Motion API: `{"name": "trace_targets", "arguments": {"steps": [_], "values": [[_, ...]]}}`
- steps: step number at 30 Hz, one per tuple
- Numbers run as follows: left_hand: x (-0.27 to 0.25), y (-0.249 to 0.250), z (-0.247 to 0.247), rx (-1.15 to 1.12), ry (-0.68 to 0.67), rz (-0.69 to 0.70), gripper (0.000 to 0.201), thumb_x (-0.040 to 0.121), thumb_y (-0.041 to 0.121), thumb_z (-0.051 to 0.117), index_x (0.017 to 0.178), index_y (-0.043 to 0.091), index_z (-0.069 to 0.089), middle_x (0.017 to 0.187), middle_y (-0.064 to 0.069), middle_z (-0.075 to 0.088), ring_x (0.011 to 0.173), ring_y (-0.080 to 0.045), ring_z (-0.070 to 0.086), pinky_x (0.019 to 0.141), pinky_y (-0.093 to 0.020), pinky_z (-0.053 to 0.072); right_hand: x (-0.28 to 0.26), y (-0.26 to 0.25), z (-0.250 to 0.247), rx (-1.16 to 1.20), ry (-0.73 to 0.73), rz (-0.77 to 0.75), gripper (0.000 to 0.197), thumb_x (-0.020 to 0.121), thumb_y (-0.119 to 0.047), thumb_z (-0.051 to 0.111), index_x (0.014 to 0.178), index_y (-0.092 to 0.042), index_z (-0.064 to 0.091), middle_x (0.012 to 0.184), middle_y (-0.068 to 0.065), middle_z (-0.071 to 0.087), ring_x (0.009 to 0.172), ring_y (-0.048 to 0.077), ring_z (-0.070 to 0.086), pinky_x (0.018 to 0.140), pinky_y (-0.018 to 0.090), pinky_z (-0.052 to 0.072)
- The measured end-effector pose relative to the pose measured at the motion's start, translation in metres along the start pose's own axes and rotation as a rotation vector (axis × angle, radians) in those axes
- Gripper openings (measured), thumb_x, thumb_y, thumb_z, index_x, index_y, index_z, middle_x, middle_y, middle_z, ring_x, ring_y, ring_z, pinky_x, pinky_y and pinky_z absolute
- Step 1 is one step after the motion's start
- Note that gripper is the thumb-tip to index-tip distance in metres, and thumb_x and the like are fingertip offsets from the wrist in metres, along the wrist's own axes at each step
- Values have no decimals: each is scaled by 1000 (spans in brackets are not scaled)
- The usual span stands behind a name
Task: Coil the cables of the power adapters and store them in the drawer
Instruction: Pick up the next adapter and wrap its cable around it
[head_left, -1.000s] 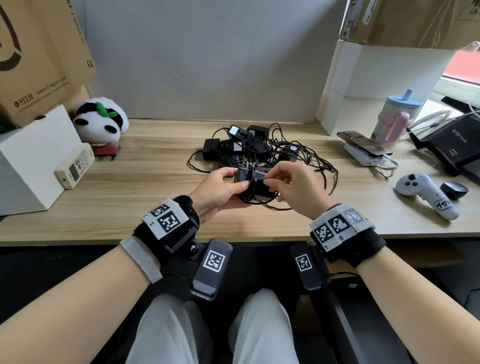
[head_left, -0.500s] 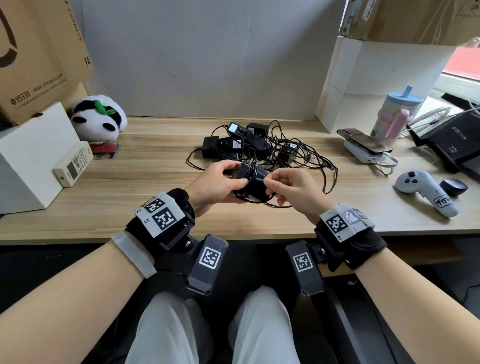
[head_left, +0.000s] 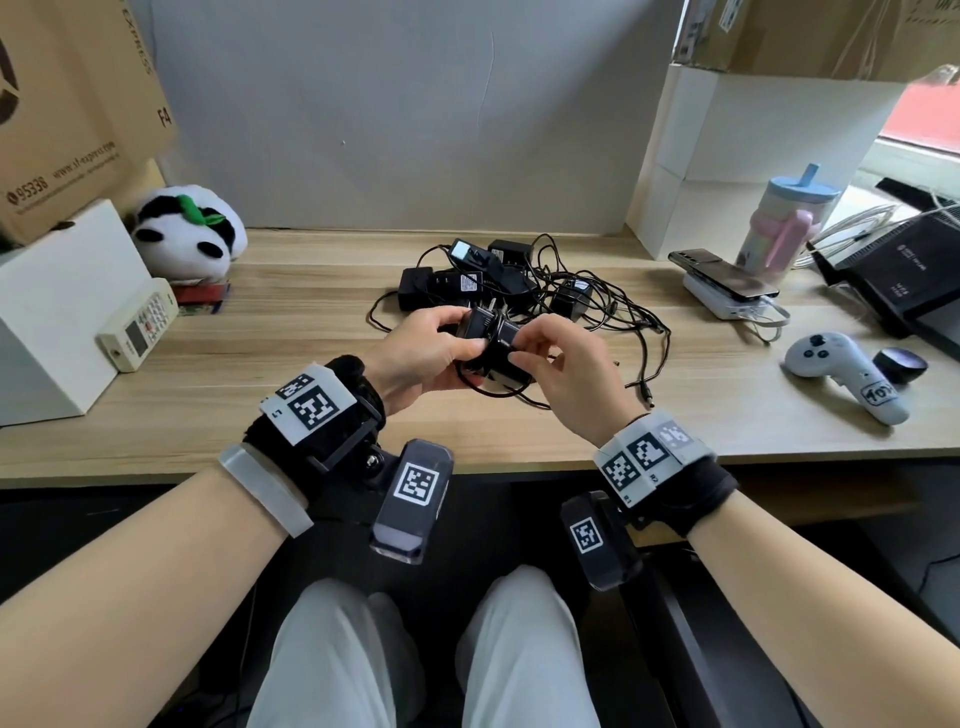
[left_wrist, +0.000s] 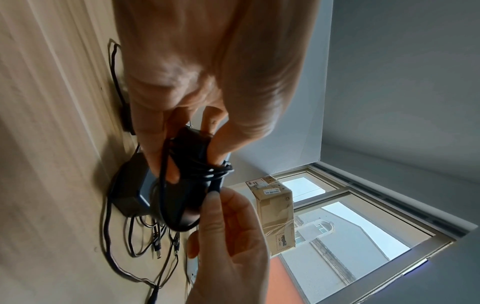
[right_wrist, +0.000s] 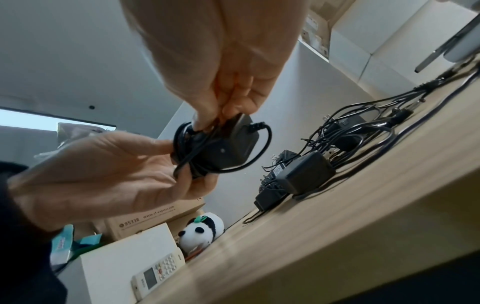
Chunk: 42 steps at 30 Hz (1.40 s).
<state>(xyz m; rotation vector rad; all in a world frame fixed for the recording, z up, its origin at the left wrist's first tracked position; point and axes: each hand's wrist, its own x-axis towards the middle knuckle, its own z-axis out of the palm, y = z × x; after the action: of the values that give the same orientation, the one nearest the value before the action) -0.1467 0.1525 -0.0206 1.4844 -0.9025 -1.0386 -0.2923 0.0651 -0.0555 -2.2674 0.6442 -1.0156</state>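
Head view: left hand (head_left: 415, 348) grips black adapter (head_left: 480, 332) just above desk (head_left: 208, 415), fingers curled round its body, prongs up. Right hand (head_left: 566, 374) touches adapter's other end, thumb & forefinger together on cable (head_left: 498, 387), which sags in loops below both hands. Pile of remaining adapters (head_left: 467, 280) lies beyond fingertips, cords tangled. No drawer in view.

Left wrist view: left hand (left_wrist: 207, 72) fingers clamped on adapter (left_wrist: 187, 164) from both sides, several cable (left_wrist: 207, 170) turns already bunched against fingertips. Right hand (left_wrist: 228, 236) pinches cable end close under that bundle.

Right wrist view: right hand (right_wrist: 228, 61) fingertips closed on cable (right_wrist: 262, 148) at top of adapter (right_wrist: 223, 148); one slack loop stands out past fingers, plug end near it. Left hand (right_wrist: 109, 174) cradles block from below, thumb across wraps.

Assessment: step in hand = finishing wrap on first unit, approx. early in task. To do well: keep left thumb pinning existing turns, draw slack loop snug w/o kinking, tuck plug end under last turn so coil holds when released. Risk: loose loop springing open.
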Motion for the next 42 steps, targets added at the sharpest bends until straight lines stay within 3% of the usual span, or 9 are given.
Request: {"name": "trace_targets", "arguments": {"steps": [5,15,21,24,27,30,32,35,42], "values": [[-2,5,-5,36,-96,-38,26,93,3,54,118,7,60,96,-9,67,74,-19,66,79,-32,57,-1,2,4,27,124,-68,11,79,-4,68,77,-12,60,75,-7,54,69,8,49,62,12,37],[-2,13,-4,85,-60,32,22,89,2,59,111,5,62,90,-6,66,66,-10,67,69,-26,59,3,-10,13,166,203,134,9,79,-7,71,77,-14,66,74,-2,64,67,10,60,65,22,51],[-2,14,-3,28,-63,24,10,89,7,61,96,13,66,88,-7,70,75,-18,70,74,-33,59,8,-15,8,125,286,-16,6,76,-2,71,78,-7,68,79,1,64,70,9,58,65,13,45],[-3,10,-1,14,-75,21,12,89,7,60,100,9,65,91,-7,69,78,-18,69,74,-33,59,7,-10,8,146,245,-22,8,76,-1,71,80,-8,70,80,3,65,71,10,59,65,12,44],[-3,7,1,32,-55,34,10,89,5,61,96,8,66,87,-6,69,71,-13,69,70,-28,60,3,-4,5,233,160,56,12,82,-3,67,86,-13,70,82,2,66,75,14,63,72,26,52],[-3,8,5,127,7,101,9,87,5,64,94,10,66,86,-5,68,71,-12,68,65,-23,58,3,-5,3,256,126,103,6,87,-15,64,92,-17,62,81,1,68,76,17,66,74,34,56],[-3,9,8,201,43,154,11,86,5,66,95,11,66,85,-5,67,73,-13,66,63,-21,57,6,-8,-1,224,133,101,21,82,-23,70,97,-18,57,76,4,67,73,18,67,70,32,57],[-3,8,13,276,43,202,18,85,1,65,103,4,66,85,-7,66,71,-12,64,65,-24,57,15,-12,-3,91,60,113,14,78,-26,74,86,-24,63,69,4,65,67,21,64,67,38,57],[-2,-2,18,251,47,205,23,87,4,65,109,6,65,83,-3,66,68,-7,62,54,-12,50,22,-21,-15,-61,-46,146,10,79,-18,72,73,-22,64,73,-14,55,75,10,55,70,21,44]]}}
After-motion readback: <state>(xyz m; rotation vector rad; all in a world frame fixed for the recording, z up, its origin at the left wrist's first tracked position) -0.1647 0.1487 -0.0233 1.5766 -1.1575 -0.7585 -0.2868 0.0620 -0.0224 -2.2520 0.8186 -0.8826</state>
